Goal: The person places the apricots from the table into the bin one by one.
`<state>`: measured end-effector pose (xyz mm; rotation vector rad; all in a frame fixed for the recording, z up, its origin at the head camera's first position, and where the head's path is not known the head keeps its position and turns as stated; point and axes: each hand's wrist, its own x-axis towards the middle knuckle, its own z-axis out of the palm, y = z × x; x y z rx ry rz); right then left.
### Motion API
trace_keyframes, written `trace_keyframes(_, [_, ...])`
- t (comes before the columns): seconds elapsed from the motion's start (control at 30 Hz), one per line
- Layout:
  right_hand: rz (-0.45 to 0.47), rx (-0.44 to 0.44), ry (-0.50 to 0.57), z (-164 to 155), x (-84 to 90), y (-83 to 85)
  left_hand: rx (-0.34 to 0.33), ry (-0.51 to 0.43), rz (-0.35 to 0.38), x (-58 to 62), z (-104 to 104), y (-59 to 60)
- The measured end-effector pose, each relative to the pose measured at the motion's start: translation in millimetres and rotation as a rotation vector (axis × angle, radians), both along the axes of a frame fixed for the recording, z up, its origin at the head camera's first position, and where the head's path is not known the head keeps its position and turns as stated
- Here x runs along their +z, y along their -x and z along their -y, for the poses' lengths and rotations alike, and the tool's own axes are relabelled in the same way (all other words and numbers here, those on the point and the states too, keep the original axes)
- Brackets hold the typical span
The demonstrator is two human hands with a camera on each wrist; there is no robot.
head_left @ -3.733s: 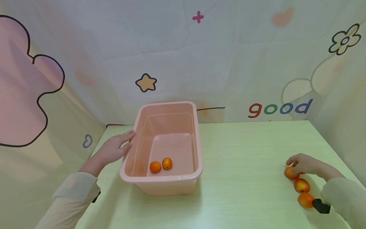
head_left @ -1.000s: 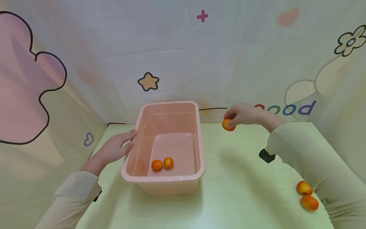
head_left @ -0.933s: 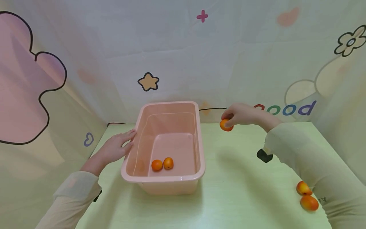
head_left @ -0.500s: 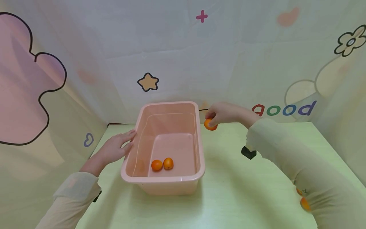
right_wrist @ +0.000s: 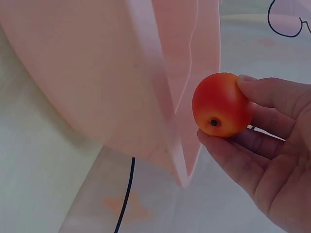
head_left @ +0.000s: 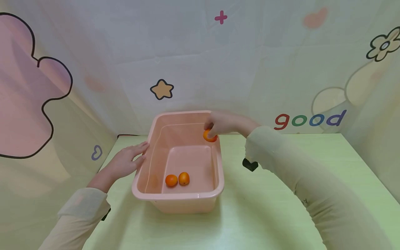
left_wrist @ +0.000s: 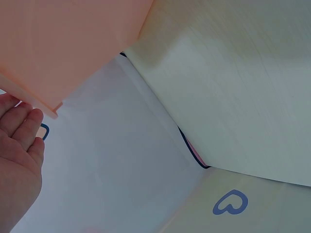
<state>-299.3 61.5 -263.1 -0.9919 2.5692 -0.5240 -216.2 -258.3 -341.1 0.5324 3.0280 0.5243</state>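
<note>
A pink plastic basin (head_left: 178, 196) stands on the table, with two oval orange fruits, a left one (head_left: 171, 180) and a right one (head_left: 184, 178), on its floor near the front. My left hand (head_left: 126, 160) rests on the basin's left rim, its fingers fairly straight, as the left wrist view also shows. At the back right, above the basin's rim, my right hand (head_left: 223, 123) pinches a small orange-red fruit (right_wrist: 222, 104) between thumb and fingers. The dark stem end of that fruit faces the right wrist camera.
The pale green table (head_left: 281, 166) extends right of the basin. A printed cloth (head_left: 193, 83) hangs behind and at both sides, close to the basin's back. My right sleeve (head_left: 300, 180) crosses the table's right part and hides what lies beneath.
The right hand picked a fruit from the three at the table's right and carried it left to the basin. The sleeve now covers the other two. The left hand stays on the rim.
</note>
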Motion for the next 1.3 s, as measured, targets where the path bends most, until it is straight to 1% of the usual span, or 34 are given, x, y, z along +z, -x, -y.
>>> trace_keyframes(0.07, [-0.011, -0.010, -0.026, 9, -0.3, 0.8, 0.002, 0.002, 0.001, 0.0, 0, -0.1])
trace_keyframes(0.17, [0.009, -0.054, -0.043, 23, -1.0, 1.4, 0.009, 0.002, 0.005, 0.3, 0, -0.4])
trace_keyframes(0.4, [-0.009, -0.068, -0.093, 49, -6.3, 3.9, 0.024, -0.003, 0.018, 0.7, 0, -0.8])
trace_keyframes(0.6, [0.096, -0.135, -0.024, 63, -12.6, 4.8, 0.018, -0.004, 0.010, 1.6, -1, -1.1])
trace_keyframes(0.73, [0.117, -0.150, -0.005, 75, -19.9, 5.0, 0.018, -0.007, 0.010, 2.5, -1, -1.6])
trace_keyframes(0.93, [0.185, -0.224, 0.036, 89, -31.9, -2.4, 0.023, -0.009, 0.014, 2.4, -2, -1.2])
trace_keyframes(1.17, [0.169, -0.246, 0.028, 98, -47.7, -5.7, 0.029, -0.021, 0.022, 1.1, -1, -0.8])
trace_keyframes(1.27, [0.166, -0.274, 0.018, 101, -54.1, -5.9, 0.025, -0.023, 0.017, 0.7, -1, -0.9])
trace_keyframes(1.3, [0.160, -0.271, 0.009, 102, -56.2, -6.0, 0.021, -0.022, 0.012, 0.6, 0, -0.8])
